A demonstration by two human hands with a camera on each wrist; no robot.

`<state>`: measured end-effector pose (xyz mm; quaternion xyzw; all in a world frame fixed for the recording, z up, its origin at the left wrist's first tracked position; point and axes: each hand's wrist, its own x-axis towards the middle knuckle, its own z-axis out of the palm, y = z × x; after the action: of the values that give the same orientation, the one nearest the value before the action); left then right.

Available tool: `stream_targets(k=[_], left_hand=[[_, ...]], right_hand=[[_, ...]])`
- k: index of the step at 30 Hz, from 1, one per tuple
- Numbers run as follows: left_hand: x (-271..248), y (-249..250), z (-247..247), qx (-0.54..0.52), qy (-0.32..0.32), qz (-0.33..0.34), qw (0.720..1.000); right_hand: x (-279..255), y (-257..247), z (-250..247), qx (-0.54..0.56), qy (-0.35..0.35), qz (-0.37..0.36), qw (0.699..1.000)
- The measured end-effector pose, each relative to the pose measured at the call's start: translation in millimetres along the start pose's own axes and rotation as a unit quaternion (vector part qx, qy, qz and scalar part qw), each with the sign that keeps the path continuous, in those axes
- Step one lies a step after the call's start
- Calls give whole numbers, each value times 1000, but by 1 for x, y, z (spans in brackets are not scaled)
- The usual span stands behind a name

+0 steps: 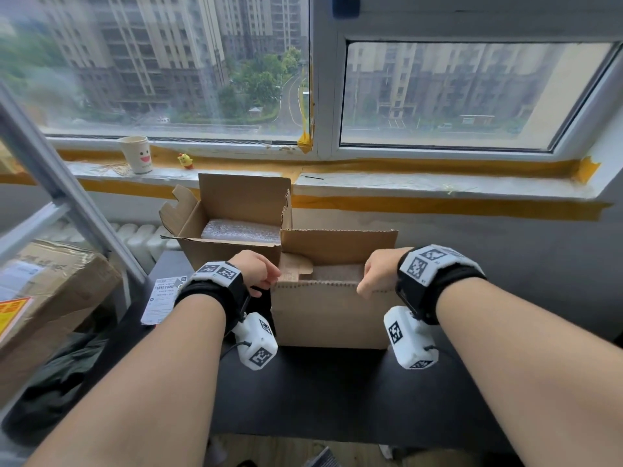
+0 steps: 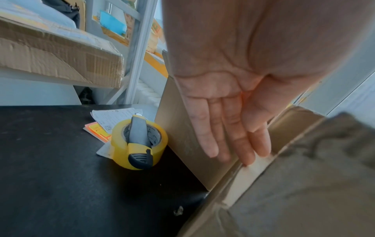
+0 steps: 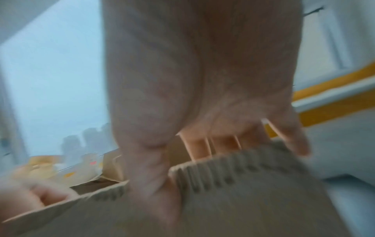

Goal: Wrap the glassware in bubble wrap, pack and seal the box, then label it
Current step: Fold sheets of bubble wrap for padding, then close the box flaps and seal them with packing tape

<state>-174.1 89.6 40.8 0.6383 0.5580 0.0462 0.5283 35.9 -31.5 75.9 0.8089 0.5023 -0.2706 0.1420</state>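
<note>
From the head camera, the near cardboard box [image 1: 332,315] stands open on the black table [image 1: 337,392], and every place here is given from that box. Behind it to the left is a second open box [image 1: 232,227] holding a bubble-wrapped bundle [image 1: 241,230]. The left hand [image 1: 258,271] is at the near box's left top corner, the right hand [image 1: 379,273] at the right part of its near flap edge, fingers curled over that edge. A shipping label [image 1: 161,299] lies left of the box.

From the left wrist camera, the left hand's fingers [image 2: 233,134] are straight and pressed together, flat against the box's side wall [image 2: 182,128]. Left of the box sits a yellow tape roll [image 2: 140,144] with a utility knife [image 2: 139,139] laid across it.

From the right wrist camera, blurred, the right hand's fingers [image 3: 199,147] hook over the corrugated flap edge [image 3: 233,162], thumb on the near face
</note>
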Motion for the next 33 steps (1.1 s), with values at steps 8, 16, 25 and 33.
stream_targets(k=[8,16,25,33], left_hand=[[11,-8,5,28,15,41,999],[16,18,12,154,230,225,934],[22,32,26,296,130,187,927],[26,11,32,252,71,162,951]], right_hand=[[16,17,30,26,129,23,991],[18,16,35,-22,159,27,987],[5,3,25,-40,193,-44,979],[24,-10,28,25,177,-91,980]])
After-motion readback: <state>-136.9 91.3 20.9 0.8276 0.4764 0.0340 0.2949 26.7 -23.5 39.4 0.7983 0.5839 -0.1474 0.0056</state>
